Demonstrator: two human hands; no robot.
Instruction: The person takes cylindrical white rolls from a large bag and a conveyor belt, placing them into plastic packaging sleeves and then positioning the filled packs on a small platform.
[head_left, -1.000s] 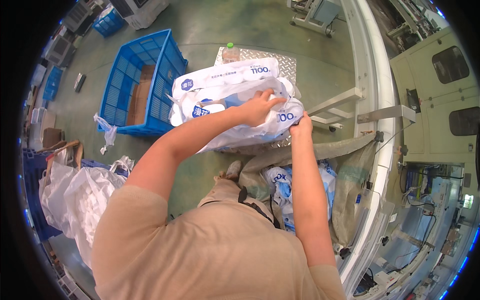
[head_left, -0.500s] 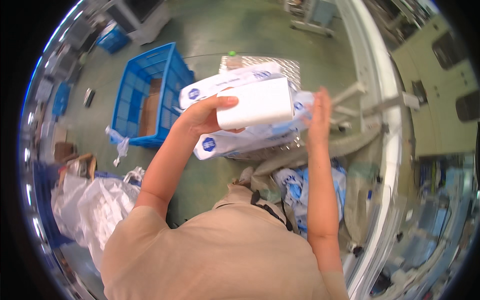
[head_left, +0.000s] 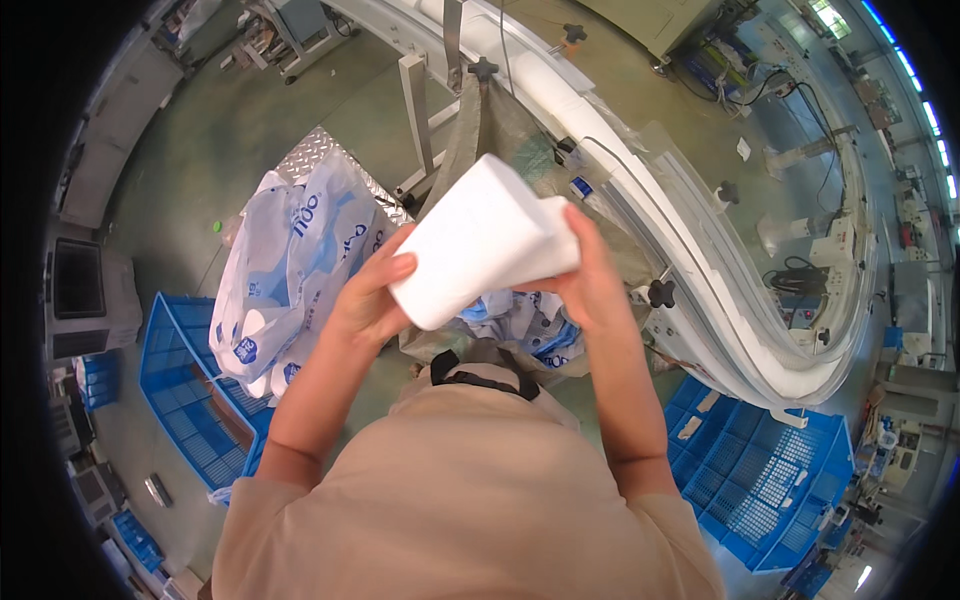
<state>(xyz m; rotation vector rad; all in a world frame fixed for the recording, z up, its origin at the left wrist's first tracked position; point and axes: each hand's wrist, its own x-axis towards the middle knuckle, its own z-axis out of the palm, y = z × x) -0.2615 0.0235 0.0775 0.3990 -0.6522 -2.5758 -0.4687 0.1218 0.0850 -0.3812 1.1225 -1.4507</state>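
White rolls [head_left: 465, 245], pinched by left hand [head_left: 366, 302] and right hand [head_left: 598, 288] fingers, partly hide printed plastic [head_left: 555, 345]; bag [head_left: 300, 260] left, conveyor [head_left: 655, 210] right.

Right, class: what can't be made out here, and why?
Head view: far fingers of the left grip, hidden behind the white roll.
Head view: part of the green-capped bottle, behind the white-and-blue bag.
Head view: rest of the cream cabinet, cut off by the upper edge.

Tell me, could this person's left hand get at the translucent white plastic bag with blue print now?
Probably, but not freely: the left hand grips a smooth, rounded white roll. The bag appears just to the hand's left, with nothing visible standing between, so its hold seems the main obstacle.
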